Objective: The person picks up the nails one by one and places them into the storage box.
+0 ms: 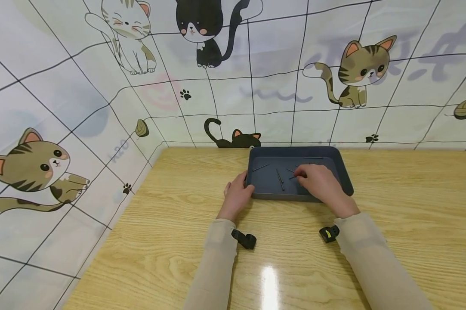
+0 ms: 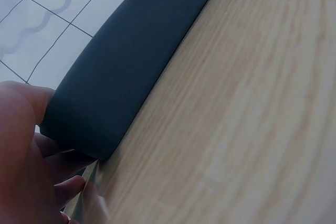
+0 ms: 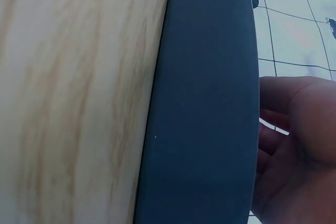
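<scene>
A dark blue-grey tray (image 1: 291,197) sits on the wooden table (image 1: 411,215), near the back wall. Several thin dark pins lie on its floor, one (image 1: 280,178) near the middle and another (image 1: 260,167) at the left. My left hand (image 1: 238,193) grips the tray's near left corner, thumb against the wall; the left wrist view shows that hand (image 2: 26,156) wrapped around the corner of the tray (image 2: 131,66). My right hand (image 1: 297,175) reaches into the tray with fingers curled down, pinching one pin by its end. The right wrist view shows only the tray's outer wall (image 3: 205,103) and curled fingers (image 3: 294,140).
Cat-patterned tiled sheets form the back wall (image 1: 279,86) and the left wall (image 1: 43,163), closing in the table's far and left edges. Bare wood stretches to the right of the tray and in front of it. A black camera is strapped to each wrist (image 1: 245,239).
</scene>
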Available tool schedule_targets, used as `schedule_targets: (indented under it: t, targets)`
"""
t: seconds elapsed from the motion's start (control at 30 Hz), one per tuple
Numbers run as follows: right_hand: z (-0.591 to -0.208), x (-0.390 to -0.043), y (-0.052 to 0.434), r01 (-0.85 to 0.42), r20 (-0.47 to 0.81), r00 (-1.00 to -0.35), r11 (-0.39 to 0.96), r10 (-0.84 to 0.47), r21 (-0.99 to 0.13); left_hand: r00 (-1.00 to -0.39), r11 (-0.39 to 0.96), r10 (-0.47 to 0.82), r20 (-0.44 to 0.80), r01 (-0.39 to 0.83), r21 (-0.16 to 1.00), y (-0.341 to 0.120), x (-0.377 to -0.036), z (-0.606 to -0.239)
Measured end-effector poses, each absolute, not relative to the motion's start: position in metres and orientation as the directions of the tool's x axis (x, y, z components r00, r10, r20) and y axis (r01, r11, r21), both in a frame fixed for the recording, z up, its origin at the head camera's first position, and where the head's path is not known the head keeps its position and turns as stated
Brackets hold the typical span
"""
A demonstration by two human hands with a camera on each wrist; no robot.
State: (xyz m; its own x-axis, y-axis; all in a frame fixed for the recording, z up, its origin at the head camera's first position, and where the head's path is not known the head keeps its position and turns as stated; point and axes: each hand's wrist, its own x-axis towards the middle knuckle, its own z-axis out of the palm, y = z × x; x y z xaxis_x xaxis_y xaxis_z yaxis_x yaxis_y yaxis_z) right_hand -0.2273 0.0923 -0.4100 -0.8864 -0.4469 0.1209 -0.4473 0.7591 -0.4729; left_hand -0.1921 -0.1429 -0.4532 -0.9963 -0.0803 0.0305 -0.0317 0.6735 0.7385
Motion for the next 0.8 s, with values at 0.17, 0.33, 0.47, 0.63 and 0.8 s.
schedule_targets:
  t: [0.17, 0.33, 0.47, 0.63, 0.8]
  targets:
    - [-0.4104, -0.2271, 0.0928, -0.448, 0.124, -0.887, 0.764, -0.445, -0.465, -0.996, 0.682, -0.082, 0.028, -0.035, 0.731, -0.1431, -0.1922, -0.4528]
    - [-0.4120, -0.2269, 0.0928, -0.445, 0.082, -0.885, 0.780, -0.459, -0.441, -0.996, 0.682, -0.083, 0.015, -0.045, 0.730, -0.1438, -0.1913, -0.4527]
    - [-0.4126, -0.2279, 0.0923, -0.447, 0.057, -0.881, 0.787, -0.469, -0.426, -0.996, 0.682, -0.082, 0.021, -0.040, 0.730, -0.1446, -0.1914, -0.4531]
    - [-0.4133, -0.2285, 0.0934, -0.449, 0.031, -0.877, 0.794, -0.480, -0.409, -0.996, 0.681, -0.080, 0.031, -0.032, 0.731, -0.1445, -0.1922, -0.4533]
    - [-0.4141, -0.2277, 0.0945, -0.453, -0.009, -0.867, 0.793, -0.499, -0.408, -0.996, 0.680, -0.081, 0.023, -0.038, 0.732, -0.1438, -0.1913, -0.4531]
